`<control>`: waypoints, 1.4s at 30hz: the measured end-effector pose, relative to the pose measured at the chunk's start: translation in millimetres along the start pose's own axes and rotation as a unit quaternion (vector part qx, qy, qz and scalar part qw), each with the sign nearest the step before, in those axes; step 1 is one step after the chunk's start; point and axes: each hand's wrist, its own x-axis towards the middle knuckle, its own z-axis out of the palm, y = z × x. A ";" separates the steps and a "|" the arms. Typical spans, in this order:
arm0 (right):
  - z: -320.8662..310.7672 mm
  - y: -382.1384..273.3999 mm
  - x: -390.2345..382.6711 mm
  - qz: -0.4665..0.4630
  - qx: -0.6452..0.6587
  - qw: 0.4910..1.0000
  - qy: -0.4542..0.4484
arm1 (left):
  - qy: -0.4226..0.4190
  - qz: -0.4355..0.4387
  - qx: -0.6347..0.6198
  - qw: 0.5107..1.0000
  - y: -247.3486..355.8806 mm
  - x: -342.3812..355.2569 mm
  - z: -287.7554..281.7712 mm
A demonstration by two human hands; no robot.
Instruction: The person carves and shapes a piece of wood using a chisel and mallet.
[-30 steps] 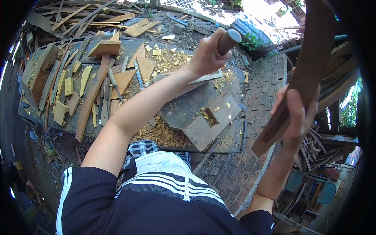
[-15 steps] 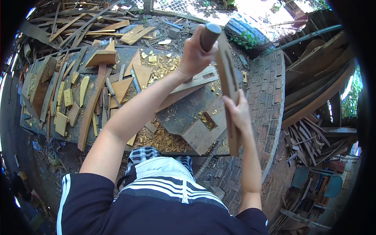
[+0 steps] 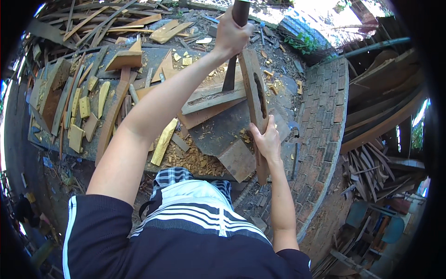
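My left hand point(image 3: 232, 32) grips a dark chisel point(image 3: 240, 11) held upright, its blade reaching down to a slotted wooden block point(image 3: 204, 103) lying on the bench. My right hand point(image 3: 267, 142) is closed around the lower part of a long wooden piece point(image 3: 251, 88), which has an oblong slot along its face and stands tilted just right of the blade. Beneath, a dark board point(image 3: 211, 130) and a pale square wood piece point(image 3: 237, 159) lie among yellow chips point(image 3: 200, 160). A long yellow offcut point(image 3: 163, 142) is near my left forearm.
The cluttered bench point(image 3: 290, 104) holds many boards and offcuts point(image 3: 84, 107) on the left. Stacks of scrap wood point(image 3: 88, 23) lie behind. A curved brick ledge point(image 3: 320, 139) runs along the right, with piled strips point(image 3: 371, 169) and stacked planks point(image 3: 381, 102) beyond.
My right hand has swung the long piece leftward from the right edge to over the bench's middle, turning it to show its slot. My left hand, still gripping the chisel, has shifted left and upward.
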 end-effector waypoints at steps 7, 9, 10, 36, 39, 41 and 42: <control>-0.6 -0.1 1.3 -0.003 0.017 1.000 -0.005 | -0.067 -0.010 -0.036 0.997 3.1 4.1 -1.3; 0.1 6.8 3.2 0.002 0.014 1.000 -0.004 | -0.112 0.037 0.001 0.993 12.9 -0.2 8.7; 0.0 9.2 3.5 0.008 0.015 1.000 -0.003 | -0.162 0.011 0.009 0.987 20.0 -3.5 13.2; 0.5 -8.5 -1.8 0.061 0.044 0.997 -0.032 | 0.025 0.076 0.019 0.997 42.3 -49.2 -17.7; 5.7 -3.2 -0.7 0.041 0.037 0.998 -0.009 | 0.012 0.099 0.018 0.995 34.4 -51.6 -8.9; 8.4 0.5 0.4 0.030 0.045 0.998 -0.005 | 0.007 0.079 0.021 0.997 34.1 -53.7 -7.1; 9.1 2.0 1.2 0.034 0.048 0.998 -0.006 | 0.009 0.086 0.023 0.996 34.8 -54.3 -7.1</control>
